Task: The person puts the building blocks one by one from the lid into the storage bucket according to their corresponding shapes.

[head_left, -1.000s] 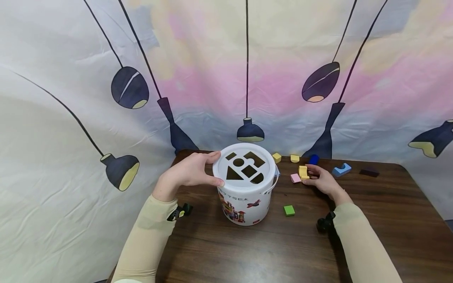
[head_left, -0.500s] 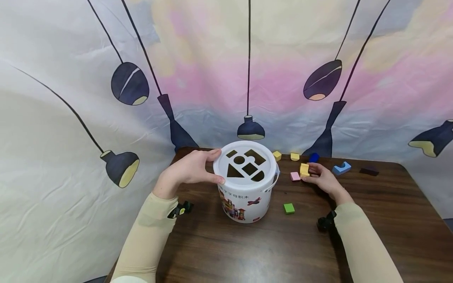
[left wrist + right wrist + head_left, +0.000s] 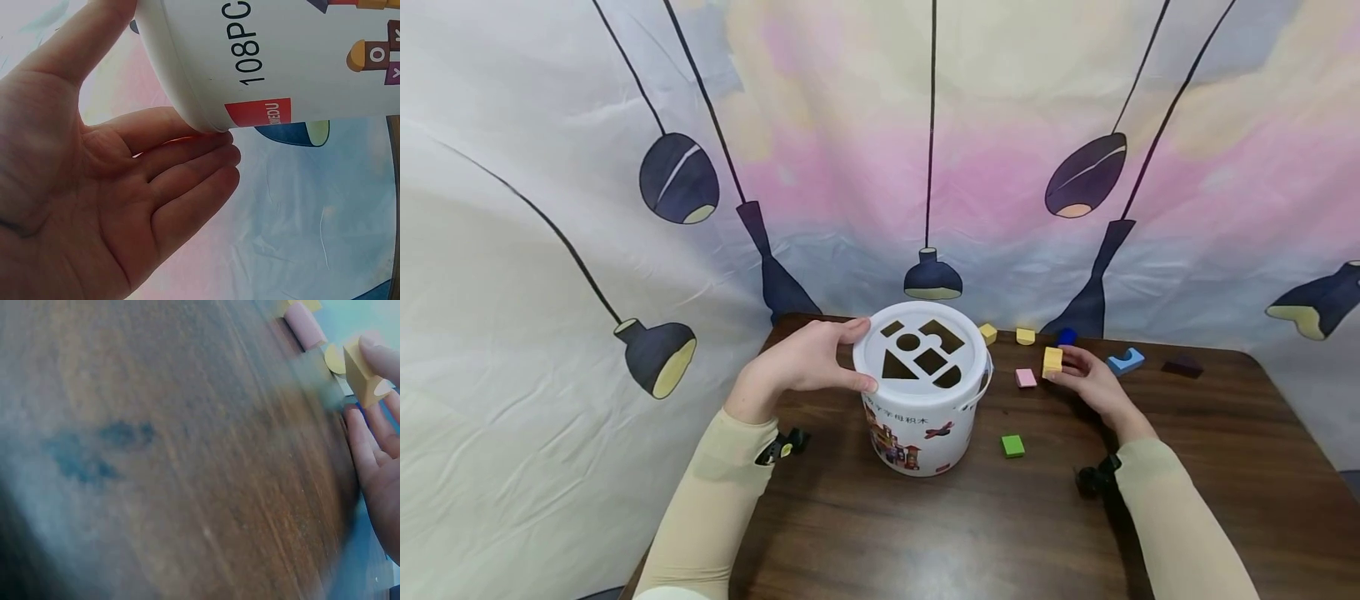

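A white toy-block bucket (image 3: 917, 429) stands upright, its lid (image 3: 891, 321) pierced with several shaped holes. My left hand (image 3: 801, 358) holds the lid's left rim, thumb toward the front and fingers toward the back; in the left wrist view the hand's (image 3: 119, 169) fingertips lie against the rim. To the right of the bucket, my right hand (image 3: 1093, 385) pinches a yellow block (image 3: 1052, 362) between thumb and fingers. The right wrist view has this yellow block (image 3: 362, 375) at its right edge, with a notch partly hidden by the fingers.
On the brown table (image 3: 940, 542) lie a pink block (image 3: 1026, 378), a green square block (image 3: 1012, 447), two yellow blocks (image 3: 1025, 336) at the back, a dark blue block (image 3: 1067, 337), a light blue arch block (image 3: 1125, 361) and a dark brown block (image 3: 1183, 367). A printed cloth hangs behind.
My right hand has drawn the yellow block slightly to the right, away from the pink block, and turned it. The left hand keeps its place on the bucket's rim.
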`<action>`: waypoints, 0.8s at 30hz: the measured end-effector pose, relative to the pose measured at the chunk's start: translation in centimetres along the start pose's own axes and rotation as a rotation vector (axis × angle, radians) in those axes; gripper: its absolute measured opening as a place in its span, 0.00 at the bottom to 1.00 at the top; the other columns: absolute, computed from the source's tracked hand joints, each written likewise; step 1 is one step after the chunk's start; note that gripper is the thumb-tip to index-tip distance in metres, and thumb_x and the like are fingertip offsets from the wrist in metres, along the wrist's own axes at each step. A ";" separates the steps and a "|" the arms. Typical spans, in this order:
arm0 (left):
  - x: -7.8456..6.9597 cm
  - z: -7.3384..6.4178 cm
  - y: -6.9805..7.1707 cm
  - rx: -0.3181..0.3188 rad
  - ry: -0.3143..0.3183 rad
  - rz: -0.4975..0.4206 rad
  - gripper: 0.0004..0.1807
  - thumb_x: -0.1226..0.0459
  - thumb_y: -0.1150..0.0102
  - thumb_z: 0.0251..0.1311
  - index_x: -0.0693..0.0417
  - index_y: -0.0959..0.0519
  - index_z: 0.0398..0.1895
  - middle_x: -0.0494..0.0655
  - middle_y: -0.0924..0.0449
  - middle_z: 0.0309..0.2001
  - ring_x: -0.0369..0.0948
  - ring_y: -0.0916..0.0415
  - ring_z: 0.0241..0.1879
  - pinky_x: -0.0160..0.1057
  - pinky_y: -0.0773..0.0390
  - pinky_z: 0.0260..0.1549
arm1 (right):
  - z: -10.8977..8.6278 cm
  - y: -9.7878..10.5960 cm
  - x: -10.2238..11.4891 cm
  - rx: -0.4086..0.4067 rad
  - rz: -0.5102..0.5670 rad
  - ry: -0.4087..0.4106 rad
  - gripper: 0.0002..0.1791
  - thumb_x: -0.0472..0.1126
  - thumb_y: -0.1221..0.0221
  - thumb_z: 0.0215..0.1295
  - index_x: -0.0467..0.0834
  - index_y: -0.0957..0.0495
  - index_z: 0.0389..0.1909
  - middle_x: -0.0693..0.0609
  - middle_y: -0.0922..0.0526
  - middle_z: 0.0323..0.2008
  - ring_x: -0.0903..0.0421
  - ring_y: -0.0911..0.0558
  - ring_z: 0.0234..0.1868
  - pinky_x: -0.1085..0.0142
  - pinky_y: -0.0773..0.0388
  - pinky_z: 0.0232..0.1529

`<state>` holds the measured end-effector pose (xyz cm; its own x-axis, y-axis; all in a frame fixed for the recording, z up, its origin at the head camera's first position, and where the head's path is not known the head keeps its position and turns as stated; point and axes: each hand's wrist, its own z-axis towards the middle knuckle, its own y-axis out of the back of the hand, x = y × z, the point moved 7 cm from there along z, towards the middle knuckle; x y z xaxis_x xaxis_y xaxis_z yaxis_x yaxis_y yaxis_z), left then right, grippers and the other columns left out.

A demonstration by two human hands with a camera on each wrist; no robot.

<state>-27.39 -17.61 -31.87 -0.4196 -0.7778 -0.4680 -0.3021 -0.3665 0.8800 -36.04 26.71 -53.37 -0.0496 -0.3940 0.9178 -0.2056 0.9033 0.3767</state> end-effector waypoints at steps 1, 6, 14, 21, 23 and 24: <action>0.0 0.0 0.0 0.000 -0.002 0.000 0.57 0.40 0.20 0.55 0.56 0.36 0.82 0.50 0.39 0.82 0.47 0.42 0.80 0.51 0.33 0.74 | -0.2 0.0 0.0 -0.005 0.012 -0.003 0.48 0.47 0.36 0.79 0.33 0.53 0.86 0.27 0.44 0.80 0.31 0.35 0.77 0.79 0.25 0.51; -0.1 -0.1 -0.1 0.002 -0.011 0.001 0.57 0.40 0.20 0.55 0.57 0.36 0.82 0.50 0.40 0.82 0.47 0.42 0.80 0.51 0.33 0.74 | -1.2 0.1 0.5 -0.010 0.028 0.006 0.51 0.51 0.34 0.77 0.39 0.53 0.87 0.29 0.46 0.82 0.31 0.35 0.77 0.79 0.27 0.51; -0.1 -0.3 0.0 0.002 0.002 0.003 0.57 0.41 0.20 0.56 0.57 0.36 0.82 0.50 0.40 0.82 0.48 0.42 0.81 0.52 0.34 0.74 | -2.0 0.2 1.1 -0.007 0.056 0.053 0.50 0.51 0.33 0.76 0.40 0.50 0.87 0.32 0.41 0.80 0.33 0.33 0.76 0.80 0.26 0.50; -0.1 -0.2 0.0 -0.008 -0.010 -0.004 0.57 0.41 0.20 0.55 0.57 0.36 0.81 0.50 0.39 0.81 0.48 0.42 0.80 0.52 0.33 0.74 | -2.5 0.5 2.0 -0.018 0.034 0.069 0.50 0.51 0.32 0.75 0.43 0.48 0.87 0.33 0.41 0.81 0.33 0.33 0.76 0.81 0.26 0.49; 0.0 -0.1 0.0 -0.009 -0.011 -0.003 0.57 0.41 0.20 0.55 0.57 0.36 0.81 0.50 0.39 0.81 0.48 0.41 0.80 0.52 0.32 0.73 | -2.7 0.5 2.3 -0.021 0.032 0.070 0.50 0.52 0.32 0.75 0.43 0.47 0.87 0.33 0.41 0.81 0.34 0.32 0.75 0.81 0.26 0.49; 0.0 -0.1 0.0 -0.010 -0.011 -0.003 0.57 0.41 0.20 0.55 0.57 0.36 0.81 0.50 0.39 0.81 0.48 0.41 0.80 0.52 0.32 0.73 | -2.7 0.5 2.4 -0.022 0.036 0.071 0.50 0.52 0.32 0.75 0.43 0.47 0.87 0.33 0.40 0.81 0.36 0.31 0.75 0.80 0.25 0.50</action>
<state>-27.27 -17.66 -31.82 -0.4282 -0.7712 -0.4711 -0.2947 -0.3736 0.8795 -33.60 26.71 -50.61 0.0127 -0.3494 0.9369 -0.1829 0.9204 0.3457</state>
